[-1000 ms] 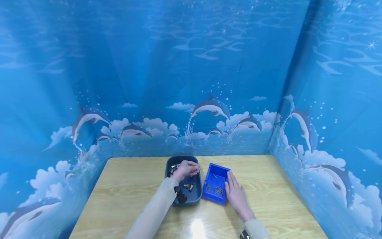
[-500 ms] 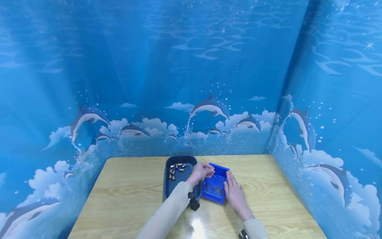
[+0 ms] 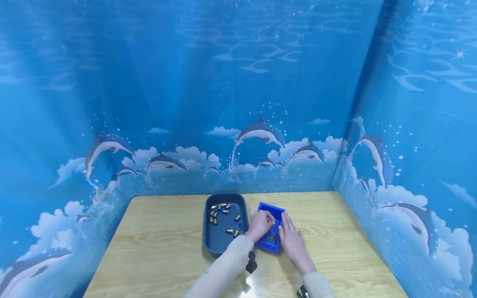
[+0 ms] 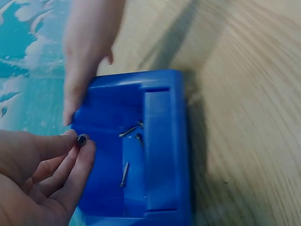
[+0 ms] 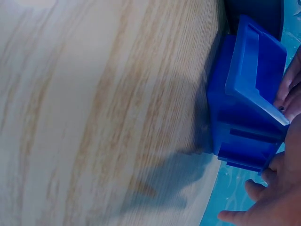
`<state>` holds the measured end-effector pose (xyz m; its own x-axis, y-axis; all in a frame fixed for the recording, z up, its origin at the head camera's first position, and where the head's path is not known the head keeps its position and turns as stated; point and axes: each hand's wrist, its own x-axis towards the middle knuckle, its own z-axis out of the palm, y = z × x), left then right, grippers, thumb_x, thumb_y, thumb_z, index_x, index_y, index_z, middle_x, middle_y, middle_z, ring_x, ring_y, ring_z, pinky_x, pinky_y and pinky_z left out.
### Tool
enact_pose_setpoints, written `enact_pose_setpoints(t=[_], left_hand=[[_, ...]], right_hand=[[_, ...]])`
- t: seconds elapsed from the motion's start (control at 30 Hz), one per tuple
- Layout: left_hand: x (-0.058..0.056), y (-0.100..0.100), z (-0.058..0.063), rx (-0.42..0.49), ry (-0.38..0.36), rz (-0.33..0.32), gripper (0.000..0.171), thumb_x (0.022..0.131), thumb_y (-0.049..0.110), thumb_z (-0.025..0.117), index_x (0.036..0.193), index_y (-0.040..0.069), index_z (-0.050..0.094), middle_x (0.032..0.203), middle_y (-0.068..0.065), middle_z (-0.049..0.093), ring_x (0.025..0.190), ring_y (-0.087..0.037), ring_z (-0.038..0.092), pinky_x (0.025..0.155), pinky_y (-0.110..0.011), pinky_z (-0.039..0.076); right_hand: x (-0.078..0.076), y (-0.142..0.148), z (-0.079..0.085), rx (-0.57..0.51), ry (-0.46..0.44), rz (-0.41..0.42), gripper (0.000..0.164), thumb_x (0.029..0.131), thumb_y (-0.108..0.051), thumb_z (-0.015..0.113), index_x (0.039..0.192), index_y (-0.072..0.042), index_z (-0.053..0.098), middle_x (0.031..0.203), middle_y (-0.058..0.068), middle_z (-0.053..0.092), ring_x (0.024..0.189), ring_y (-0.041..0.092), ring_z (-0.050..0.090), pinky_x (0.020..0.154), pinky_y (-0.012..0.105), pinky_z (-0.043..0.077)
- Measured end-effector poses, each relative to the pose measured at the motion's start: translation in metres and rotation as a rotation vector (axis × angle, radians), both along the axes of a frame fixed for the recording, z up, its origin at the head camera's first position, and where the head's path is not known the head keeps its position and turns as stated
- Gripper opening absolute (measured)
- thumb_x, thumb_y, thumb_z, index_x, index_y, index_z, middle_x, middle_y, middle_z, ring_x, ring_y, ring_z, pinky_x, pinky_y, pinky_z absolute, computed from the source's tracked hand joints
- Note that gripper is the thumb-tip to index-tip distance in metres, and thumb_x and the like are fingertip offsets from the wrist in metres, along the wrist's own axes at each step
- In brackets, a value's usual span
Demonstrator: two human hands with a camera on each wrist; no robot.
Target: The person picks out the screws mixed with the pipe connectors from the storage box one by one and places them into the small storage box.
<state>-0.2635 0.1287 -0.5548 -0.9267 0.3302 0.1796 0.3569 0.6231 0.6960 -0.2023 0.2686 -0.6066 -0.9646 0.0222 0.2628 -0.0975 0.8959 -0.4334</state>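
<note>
My left hand point(image 3: 260, 225) is over the blue bin point(image 3: 266, 248). In the left wrist view its thumb and fingers pinch a small screw point(image 4: 82, 140), the round head facing the camera. Below, several loose metal screws point(image 4: 125, 174) lie on the bin's floor. My right hand point(image 3: 294, 244) lies along the bin's right wall with the fingers straight. In the right wrist view that hand point(image 5: 280, 193) reaches along the bin's outer side, and part of the left hand point(image 5: 292, 94) shows over the opening.
A dark oval-cornered tray point(image 3: 212, 246) stands just left of the bin. Several brass fittings with blue parts point(image 3: 214, 214) lie scattered in it. Both containers stand on a wood-grain table point(image 3: 160, 240), with a dolphin-print curtain point(image 3: 179, 178) behind and at the sides.
My left hand has moved right, from over the dark tray to over the blue bin, uncovering the fittings in the tray. My right hand has stayed against the bin.
</note>
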Motion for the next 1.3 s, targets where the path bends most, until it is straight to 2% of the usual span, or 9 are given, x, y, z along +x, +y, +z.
enact_pose_setpoints(t=[0.1,0.17,0.27,0.4,0.6,0.8,1.07,1.2,1.3], left_hand=[[0.005,0.003,-0.007,-0.092,0.120,-0.005,0.010,0.082,0.007,0.083,0.078,0.007,0.074,0.073,-0.002,0.073,0.071,-0.017,0.070,0.067,-0.026,0.055],[0.009,0.005,-0.011,-0.141,0.155,-0.008,0.009,0.081,0.006,0.082,0.077,0.008,0.075,0.074,-0.001,0.073,0.073,-0.019,0.071,0.070,-0.028,0.056],[0.014,0.007,-0.016,-0.180,0.167,-0.005,0.006,0.079,0.003,0.079,0.077,0.008,0.076,0.075,-0.002,0.074,0.075,-0.021,0.072,0.071,-0.029,0.058],[0.018,0.013,-0.025,-0.213,0.188,0.016,0.008,0.076,0.000,0.078,0.074,0.007,0.076,0.071,-0.003,0.073,0.070,-0.022,0.071,0.064,-0.029,0.057],[0.019,0.017,-0.039,-0.243,0.205,0.053,0.020,0.075,-0.002,0.073,0.061,0.010,0.066,0.060,-0.002,0.065,0.058,-0.022,0.067,0.051,-0.030,0.053],[0.019,0.018,-0.043,-0.294,0.201,0.056,0.029,0.078,-0.003,0.070,0.055,0.012,0.058,0.057,-0.002,0.062,0.056,-0.021,0.066,0.049,-0.032,0.053],[0.017,0.022,-0.045,-0.337,0.210,0.097,0.021,0.079,-0.001,0.073,0.062,0.009,0.065,0.065,-0.007,0.068,0.062,-0.026,0.070,0.053,-0.035,0.057],[0.015,0.023,-0.045,-0.320,0.226,0.104,0.019,0.080,0.000,0.073,0.064,0.008,0.065,0.065,-0.009,0.069,0.062,-0.027,0.071,0.052,-0.035,0.057],[0.014,0.024,-0.042,-0.259,0.234,0.098,0.018,0.082,0.003,0.074,0.067,0.008,0.067,0.066,-0.008,0.069,0.062,-0.026,0.071,0.052,-0.034,0.056]], right_hand=[[0.000,0.000,-0.001,0.001,0.001,0.004,0.053,0.109,-0.022,0.042,0.155,0.003,0.032,0.162,0.021,0.030,0.143,0.043,0.038,0.103,0.077,0.034],[0.001,0.000,-0.001,-0.002,0.007,0.008,0.053,0.109,-0.021,0.043,0.155,0.003,0.032,0.162,0.021,0.031,0.143,0.043,0.039,0.102,0.077,0.034],[0.001,-0.001,-0.001,-0.009,0.017,0.011,0.053,0.108,-0.020,0.044,0.154,0.003,0.033,0.161,0.022,0.031,0.142,0.043,0.039,0.102,0.077,0.034],[0.001,-0.001,-0.001,-0.015,0.013,0.010,0.053,0.108,-0.021,0.044,0.154,0.003,0.034,0.161,0.021,0.031,0.143,0.043,0.039,0.103,0.077,0.034],[0.001,-0.001,-0.002,-0.014,0.014,0.008,0.053,0.109,-0.022,0.042,0.155,0.003,0.033,0.161,0.021,0.031,0.143,0.043,0.039,0.102,0.077,0.034],[0.001,-0.002,-0.003,-0.014,0.021,0.010,0.053,0.109,-0.023,0.042,0.155,0.002,0.033,0.162,0.021,0.031,0.143,0.042,0.039,0.102,0.077,0.034],[0.000,-0.002,-0.003,-0.015,0.037,0.007,0.052,0.109,-0.021,0.045,0.154,0.002,0.034,0.161,0.021,0.033,0.142,0.042,0.041,0.101,0.077,0.035],[-0.001,0.000,-0.004,-0.014,0.033,0.001,0.052,0.109,-0.021,0.044,0.155,0.002,0.034,0.161,0.021,0.033,0.142,0.042,0.040,0.102,0.077,0.035],[-0.001,0.001,-0.004,-0.009,0.027,-0.003,0.053,0.109,-0.021,0.044,0.155,0.002,0.033,0.161,0.021,0.032,0.142,0.042,0.040,0.102,0.077,0.034]])
